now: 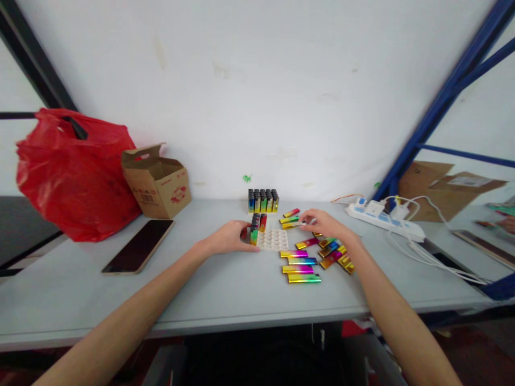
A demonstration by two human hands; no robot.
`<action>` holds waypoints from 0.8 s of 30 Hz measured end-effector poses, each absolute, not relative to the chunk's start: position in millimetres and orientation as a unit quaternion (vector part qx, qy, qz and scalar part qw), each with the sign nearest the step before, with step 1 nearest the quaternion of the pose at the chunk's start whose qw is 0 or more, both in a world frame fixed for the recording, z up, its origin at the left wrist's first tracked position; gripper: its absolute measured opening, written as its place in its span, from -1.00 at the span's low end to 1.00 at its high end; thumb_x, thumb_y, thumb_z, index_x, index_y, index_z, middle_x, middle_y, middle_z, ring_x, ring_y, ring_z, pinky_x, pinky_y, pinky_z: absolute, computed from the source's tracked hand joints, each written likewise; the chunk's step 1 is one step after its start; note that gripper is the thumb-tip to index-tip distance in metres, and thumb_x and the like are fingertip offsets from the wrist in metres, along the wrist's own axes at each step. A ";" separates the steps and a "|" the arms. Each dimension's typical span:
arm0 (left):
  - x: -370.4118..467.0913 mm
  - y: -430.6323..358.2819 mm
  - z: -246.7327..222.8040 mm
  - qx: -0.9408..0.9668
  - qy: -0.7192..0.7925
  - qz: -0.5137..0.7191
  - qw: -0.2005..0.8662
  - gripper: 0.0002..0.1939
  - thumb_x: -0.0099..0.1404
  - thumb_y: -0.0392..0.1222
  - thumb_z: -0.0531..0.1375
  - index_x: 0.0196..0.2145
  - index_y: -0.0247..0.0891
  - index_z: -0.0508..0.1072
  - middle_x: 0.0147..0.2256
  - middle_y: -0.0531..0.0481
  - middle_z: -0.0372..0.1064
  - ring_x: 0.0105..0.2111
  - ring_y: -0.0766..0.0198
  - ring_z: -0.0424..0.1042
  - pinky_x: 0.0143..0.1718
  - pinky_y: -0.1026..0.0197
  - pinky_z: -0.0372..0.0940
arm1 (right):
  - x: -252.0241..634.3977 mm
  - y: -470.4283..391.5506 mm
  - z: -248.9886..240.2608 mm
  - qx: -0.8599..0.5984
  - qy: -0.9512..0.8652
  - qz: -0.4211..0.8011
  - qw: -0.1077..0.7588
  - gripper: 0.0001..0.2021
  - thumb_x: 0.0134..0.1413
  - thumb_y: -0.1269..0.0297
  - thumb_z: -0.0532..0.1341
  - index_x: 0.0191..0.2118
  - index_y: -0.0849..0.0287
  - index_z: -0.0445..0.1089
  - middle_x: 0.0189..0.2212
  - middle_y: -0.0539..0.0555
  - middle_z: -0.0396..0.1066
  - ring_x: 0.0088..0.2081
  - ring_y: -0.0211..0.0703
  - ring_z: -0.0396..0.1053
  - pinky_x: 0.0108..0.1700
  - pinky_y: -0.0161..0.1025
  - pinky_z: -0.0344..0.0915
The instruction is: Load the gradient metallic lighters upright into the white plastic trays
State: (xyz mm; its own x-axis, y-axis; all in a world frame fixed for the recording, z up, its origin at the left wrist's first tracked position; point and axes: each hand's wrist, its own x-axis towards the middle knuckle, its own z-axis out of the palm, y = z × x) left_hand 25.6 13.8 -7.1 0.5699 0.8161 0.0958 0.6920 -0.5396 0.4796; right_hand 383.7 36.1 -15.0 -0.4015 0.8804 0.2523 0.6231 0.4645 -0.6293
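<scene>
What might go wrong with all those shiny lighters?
Two things, maybe. The left hand is right beside the few upright lighters at one end of the white tray, so a bump there might tip some over. And the right hand reaches past the loose pile, with the forearm close beside it, so a sleeveless arm brushing by could scatter a few.

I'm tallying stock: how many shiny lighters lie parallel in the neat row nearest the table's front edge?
4, in front and right of the white dimpled tray, back to front: first gold-and-purple lighter, gold-and-blue lighter, second gold-and-purple lighter, gold-and-green lighter. None seems hidden.
</scene>
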 end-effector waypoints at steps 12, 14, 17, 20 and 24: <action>25.4 12.4 -6.3 0.862 0.430 0.163 0.211 -0.35 -0.03 0.42 0.34 -0.31 -0.24 0.45 -0.39 0.01 0.46 -0.43 0.19 0.39 -0.44 0.20 0.15 | 320.6 13.0 -0.1 -0.364 -0.526 0.577 0.507 -0.53 0.02 -0.14 0.39 -0.10 -0.02 0.25 -0.48 -0.14 0.37 -0.48 -0.28 0.32 -0.29 -0.22 0.41; 25.0 12.8 -6.6 0.864 0.428 0.161 0.211 -0.35 -0.02 0.42 0.34 -0.28 -0.25 0.46 -0.38 0.01 0.46 -0.42 0.19 0.39 -0.43 0.21 0.16 | 311.9 11.3 -1.1 -0.367 -0.537 0.571 0.501 -0.53 0.04 -0.19 0.35 -0.11 -0.02 0.24 -0.57 -0.22 0.17 -0.60 -0.36 0.07 -0.45 -0.35 0.26; 24.9 13.2 -6.1 0.866 0.428 0.151 0.209 -0.35 0.00 0.42 0.33 -0.27 -0.25 0.46 -0.38 0.01 0.44 -0.42 0.20 0.38 -0.42 0.22 0.16 | 302.4 10.6 -6.0 -0.406 -0.587 0.511 0.479 -0.53 0.09 -0.27 0.27 -0.20 0.03 0.26 -0.61 -0.23 -0.01 -0.63 -0.38 -0.13 -0.58 -0.40 -0.08; 25.1 13.5 -5.1 0.870 0.423 0.144 0.209 -0.34 0.01 0.42 0.33 -0.25 -0.26 0.47 -0.37 0.00 0.45 -0.41 0.19 0.39 -0.41 0.22 0.17 | 294.6 9.7 -13.2 -0.449 -0.651 0.387 0.475 -0.50 0.16 -0.28 0.19 -0.41 0.10 0.22 -0.61 -0.16 0.03 -0.59 -0.33 -0.04 -0.55 -0.33 -0.09; 25.3 13.2 -5.0 0.871 0.420 0.144 0.211 -0.34 0.04 0.39 0.33 -0.20 -0.28 0.48 -0.34 -0.02 0.48 -0.40 0.18 0.40 -0.40 0.22 0.19 | 285.1 7.9 -21.5 -0.488 -0.683 0.249 0.484 -0.46 0.24 -0.19 0.14 -0.59 0.11 0.11 -0.64 -0.09 0.06 -0.53 -0.27 0.05 -0.44 -0.25 -0.01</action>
